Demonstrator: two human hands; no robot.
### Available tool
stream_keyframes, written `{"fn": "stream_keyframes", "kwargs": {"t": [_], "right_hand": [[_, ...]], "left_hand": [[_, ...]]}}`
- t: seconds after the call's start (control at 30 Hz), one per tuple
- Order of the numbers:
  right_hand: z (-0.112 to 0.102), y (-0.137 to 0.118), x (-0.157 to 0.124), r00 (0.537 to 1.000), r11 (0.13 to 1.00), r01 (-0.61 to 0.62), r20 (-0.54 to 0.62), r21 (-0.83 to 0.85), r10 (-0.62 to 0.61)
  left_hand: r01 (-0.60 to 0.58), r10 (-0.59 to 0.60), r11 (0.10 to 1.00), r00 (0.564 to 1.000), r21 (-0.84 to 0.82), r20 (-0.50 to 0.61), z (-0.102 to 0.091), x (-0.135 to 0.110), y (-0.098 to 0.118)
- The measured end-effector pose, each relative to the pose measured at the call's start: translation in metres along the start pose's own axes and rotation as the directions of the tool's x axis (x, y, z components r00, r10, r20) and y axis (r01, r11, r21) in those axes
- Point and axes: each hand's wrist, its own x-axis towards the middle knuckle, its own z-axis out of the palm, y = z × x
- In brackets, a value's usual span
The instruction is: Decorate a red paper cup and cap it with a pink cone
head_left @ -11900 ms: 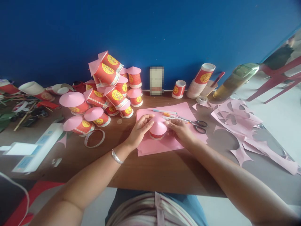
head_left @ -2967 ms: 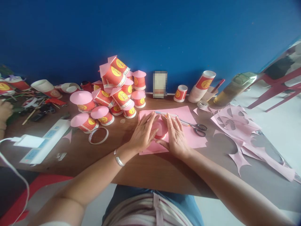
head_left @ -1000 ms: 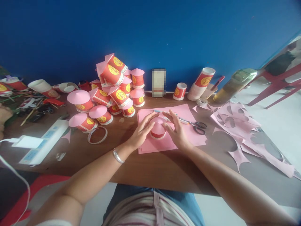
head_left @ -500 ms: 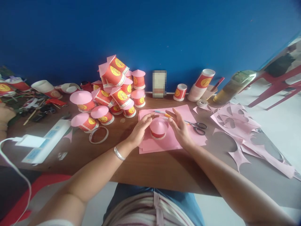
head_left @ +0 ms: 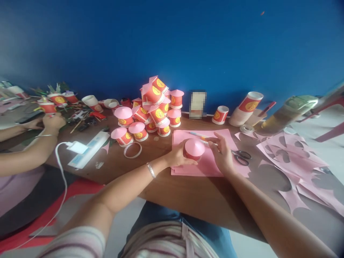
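My left hand (head_left: 178, 156) is wrapped round a small red paper cup topped with a pink paper cone (head_left: 194, 148), lifted just above the pink paper sheets (head_left: 208, 163). Beside the cup on its right, my right hand (head_left: 223, 154) has its fingers spread and loosely curled, holding nothing. Two pens (head_left: 200, 136) lie on the sheets just behind the hands, and black-handled scissors (head_left: 243, 157) lie to the right.
A heap of finished cone-topped cups (head_left: 150, 111) sits at the back left, a tape ring (head_left: 132, 150) and a white power strip (head_left: 88, 153) before it. A cup stack (head_left: 245, 109), tape roll (head_left: 246, 128) and pink offcuts (head_left: 292, 157) lie right. Another person's hands (head_left: 52, 121) work at far left.
My left hand has closed round the cone-topped cup and lifted it off the sheets; my right hand has drawn back from it. The view has swung left, showing the other person.
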Motion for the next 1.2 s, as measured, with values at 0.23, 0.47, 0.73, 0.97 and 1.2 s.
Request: {"fn": "stream_keyframes", "kwargs": {"t": [0.23, 0.47, 0.73, 0.97, 1.2], "right_hand": [[0.000, -0.006, 0.000, 0.997, 0.997, -0.069, 0.033, -0.036, 0.071], [0.001, -0.006, 0.000, 0.992, 0.995, -0.077, 0.098, -0.056, 0.083], [0.002, -0.004, -0.001, 0.976, 0.995, -0.029, 0.214, -0.095, 0.049], [0.002, -0.003, 0.001, 0.961, 0.992, -0.021, 0.272, -0.128, 0.056], [0.002, -0.007, 0.002, 0.941, 0.983, -0.032, 0.325, -0.183, 0.091]], "left_hand": [[0.032, -0.003, 0.983, 0.988, 0.183, -0.157, 0.002, -0.014, 0.015], [0.159, 0.115, 0.883, 0.838, 0.441, -0.534, -0.055, -0.064, 0.006], [0.428, 0.150, 0.660, 0.731, 0.618, -0.666, -0.091, -0.073, -0.014], [0.495, 0.142, 0.566, 0.729, 0.659, -0.670, -0.100, -0.071, -0.023], [0.476, 0.181, 0.541, 0.739, 0.693, -0.649, -0.107, -0.072, -0.030]]}}
